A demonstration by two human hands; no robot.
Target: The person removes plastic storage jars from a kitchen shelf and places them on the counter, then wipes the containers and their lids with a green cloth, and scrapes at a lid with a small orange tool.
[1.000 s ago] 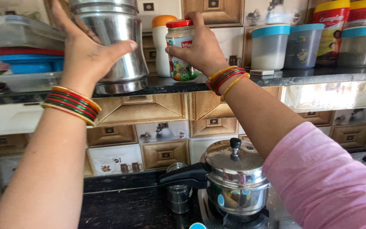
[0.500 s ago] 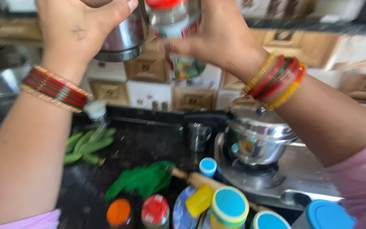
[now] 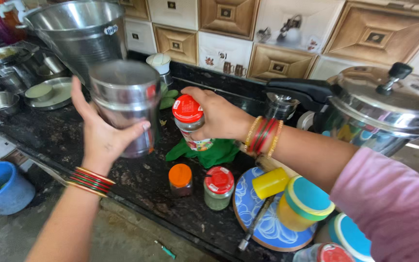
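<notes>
Two containers are in my hands above the desk (image 3: 54, 131) in the head view. My left hand (image 3: 104, 137) wraps the steel canister (image 3: 124, 104) from behind, fingers curled closed; my right hand (image 3: 217, 116) clamps the red-lidded jar (image 3: 191, 121) from the side. The smooth canister might slip, I judge, and drop onto the orange-lidded jar (image 3: 180, 178) below.

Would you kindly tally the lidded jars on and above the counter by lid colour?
Red lids: 3, one in the right hand, one on the counter, one at the bottom edge
Orange lid: 1
Teal lids: 2
Total: 6
</notes>
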